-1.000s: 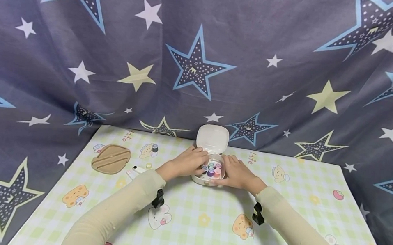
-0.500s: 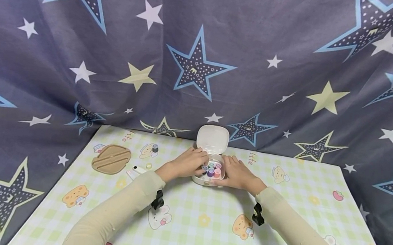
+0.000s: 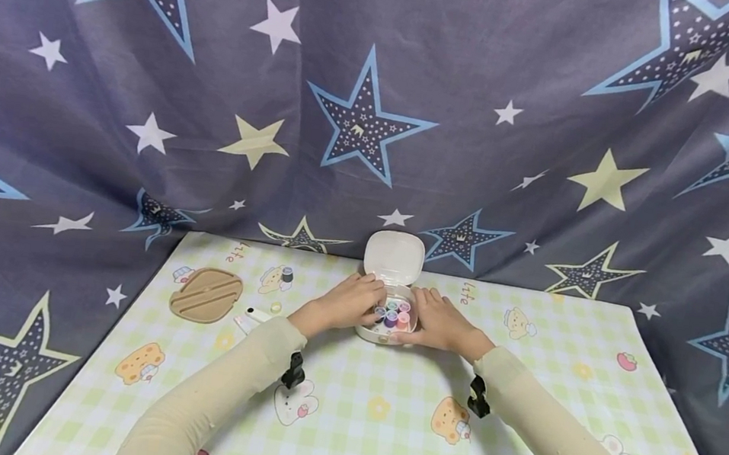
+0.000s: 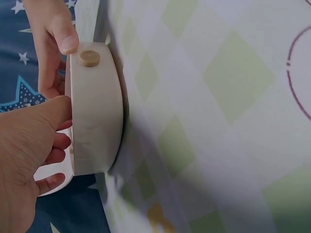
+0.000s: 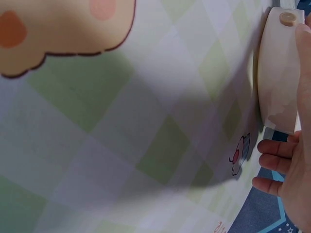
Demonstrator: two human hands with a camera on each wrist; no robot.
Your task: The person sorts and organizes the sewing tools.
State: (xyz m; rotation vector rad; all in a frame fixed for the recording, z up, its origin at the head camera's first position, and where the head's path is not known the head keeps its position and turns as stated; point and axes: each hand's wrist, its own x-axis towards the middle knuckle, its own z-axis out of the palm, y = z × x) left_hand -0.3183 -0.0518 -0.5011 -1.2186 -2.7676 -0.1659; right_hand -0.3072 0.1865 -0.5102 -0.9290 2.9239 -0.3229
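White box (image 3: pixel 365 334): far side of the table, between the two hands; same place as a second ago.
Box lid (image 3: pixel 394 257): raised at the far edge of the box, angle unchanged.
Spools (image 3: pixel 391 319): several small coloured reels inside the box, among them purple, pink and blue; no shift seen over the last second.
Left hand (image 3: pixel 351 302): at the left side of the box, fingertips dipping past the rim beside the blue reel. Left wrist view hides the tips behind the near wall; cannot tell whether they pinch a reel, the wall or nothing.
Right hand (image 3: pixel 439 322): grasping the right side of the box, thumb on the near face beside the round clasp (image 4: pixel 89 58).
Change: practically none; both hands stay put, and only the framing drifts slightly.
Bearing on work: judged a steadying pause, right hand bracing the box, left hand occupied within; no reel visibly lifted out.
Left of box: tan wooden-looking piece (image 3: pixel 206 295), white tool (image 3: pixel 258 315), small yellow ring (image 3: pixel 275 308); farther back, a dark spool (image 3: pixel 287 275). All unmoved.
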